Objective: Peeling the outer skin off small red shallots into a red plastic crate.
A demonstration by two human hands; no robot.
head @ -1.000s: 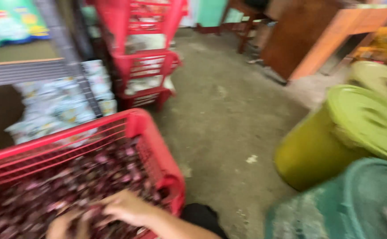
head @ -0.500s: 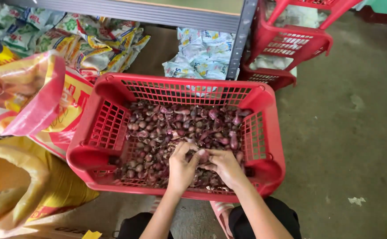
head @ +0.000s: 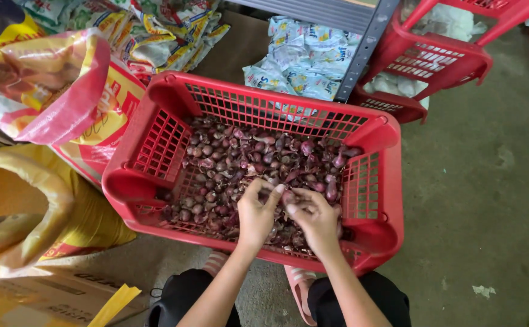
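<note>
Two large sacks fill the left of the frame: a yellow sack (head: 28, 212) at lower left with its mouth rolled open, and above it a red and yellow sack (head: 65, 91), also open and leaning toward the middle. Just beside them, in the centre, a red plastic crate (head: 155, 181) stands on the concrete floor (head: 488, 200), and small purple shallots (head: 240, 163) cover its bottom in a loose layer. Its low position lets the crouching person reach in from above. The left hand (head: 255, 215) and the right hand (head: 316, 221) meet over the near side of the crate. The fingers (head: 295, 209) of both are closed on one shallot (head: 287, 197) between them, perhaps peeling its skin, though this is hard to see. At upper right, a stacked red crate (head: 446, 54) sits beside a grey shelf post (head: 367, 48), with pale packets (head: 301, 60) piled under the shelf.
</note>
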